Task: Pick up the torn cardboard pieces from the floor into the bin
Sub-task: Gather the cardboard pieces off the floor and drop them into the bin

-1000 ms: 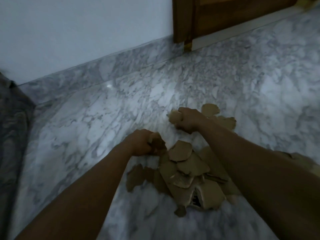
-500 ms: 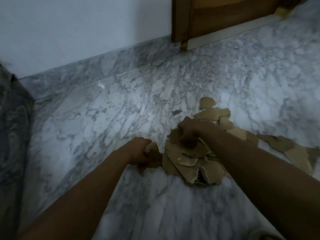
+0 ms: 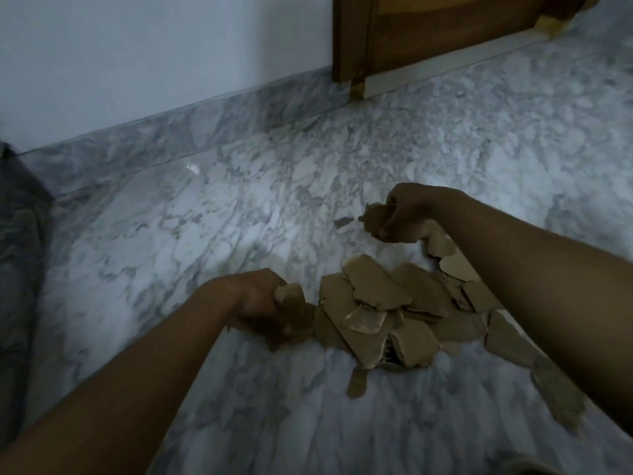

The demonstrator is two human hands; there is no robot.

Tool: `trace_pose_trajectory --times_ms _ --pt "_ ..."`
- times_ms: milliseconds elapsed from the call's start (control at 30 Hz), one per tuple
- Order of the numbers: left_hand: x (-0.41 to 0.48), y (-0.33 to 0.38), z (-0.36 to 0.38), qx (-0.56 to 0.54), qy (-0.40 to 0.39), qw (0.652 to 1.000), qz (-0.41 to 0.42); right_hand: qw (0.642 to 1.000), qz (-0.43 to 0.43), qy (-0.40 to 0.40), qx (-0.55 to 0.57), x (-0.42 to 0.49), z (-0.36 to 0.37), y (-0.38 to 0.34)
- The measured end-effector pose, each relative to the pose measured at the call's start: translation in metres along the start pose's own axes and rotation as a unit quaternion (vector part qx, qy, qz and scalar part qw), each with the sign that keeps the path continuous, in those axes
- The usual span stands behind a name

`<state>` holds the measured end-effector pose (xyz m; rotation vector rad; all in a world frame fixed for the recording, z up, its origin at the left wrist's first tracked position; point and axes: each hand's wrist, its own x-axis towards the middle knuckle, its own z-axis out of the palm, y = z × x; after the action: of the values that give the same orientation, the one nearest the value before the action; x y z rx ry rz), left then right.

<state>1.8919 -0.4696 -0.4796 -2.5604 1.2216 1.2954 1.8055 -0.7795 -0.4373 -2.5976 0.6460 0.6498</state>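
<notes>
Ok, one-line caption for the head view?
Both hands, left and right, clutch cardboard scraps above the pile on marble floor.

Floor (image 3: pixel 171 234): white marble with grey veining, the pattern coarser and more mottled towards the door. Skirting (image 3: pixel 154 142): the same grey-veined marble, slightly darker. Wall (image 3: pixel 137 46): plain pale blue-white, unpatterned. Door (image 3: pixel 445 25): mid-brown wood with darker frame, a pale strip along its foot. Torn cardboard pieces (image 3: pixel 376 289): uniform tan-brown, unprinted, with lighter torn edges on a few. At the left edge, a dim grey-patterned surface (image 3: pixel 17 252) of uncertain kind.
</notes>
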Motion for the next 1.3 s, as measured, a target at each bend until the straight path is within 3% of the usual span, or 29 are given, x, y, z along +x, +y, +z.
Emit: trace_pose_trajectory --times_ms 67,133,333,500,667,833,967,1067,1167,1300 --pt "0.009 0.007 0.020 0.124 0.030 0.992 -0.003 0.999 0.020 0.000 -0.044 0.012 0.006 0.016" --pt "0.018 0.009 0.035 0.158 0.066 0.985 -0.010 0.998 0.032 -0.010 -0.059 0.022 0.020 0.030" --pt "0.021 0.002 0.025 0.049 0.074 0.995 -0.034 0.998 0.012 0.024 -0.049 0.037 0.041 0.040" --pt "0.025 -0.002 -0.013 -0.034 0.174 0.981 -0.079 0.999 -0.002 0.012 -0.040 0.042 0.041 0.042" --pt "0.047 0.036 -0.049 -0.122 0.267 0.955 -0.031 0.993 -0.056 0.043 0.090 0.037 0.034 0.038" --pt "0.072 0.077 -0.072 -0.107 0.311 0.944 0.023 0.971 0.032 0.111 0.210 0.025 -0.012 0.075" --pt "0.094 0.122 -0.102 -0.050 0.220 0.973 0.048 0.978 0.106 0.078 0.162 0.011 -0.029 0.119" --pt "0.128 0.157 -0.116 -0.005 0.131 0.988 0.076 0.973 0.116 0.045 0.197 0.007 -0.017 0.143" --pt "0.174 0.186 -0.113 0.103 0.096 0.985 0.100 0.964 0.076 0.034 0.252 0.010 -0.005 0.148" --pt "0.213 0.193 -0.099 0.177 0.110 0.971 0.118 0.981 0.051 0.034 0.185 0.027 0.014 0.141"
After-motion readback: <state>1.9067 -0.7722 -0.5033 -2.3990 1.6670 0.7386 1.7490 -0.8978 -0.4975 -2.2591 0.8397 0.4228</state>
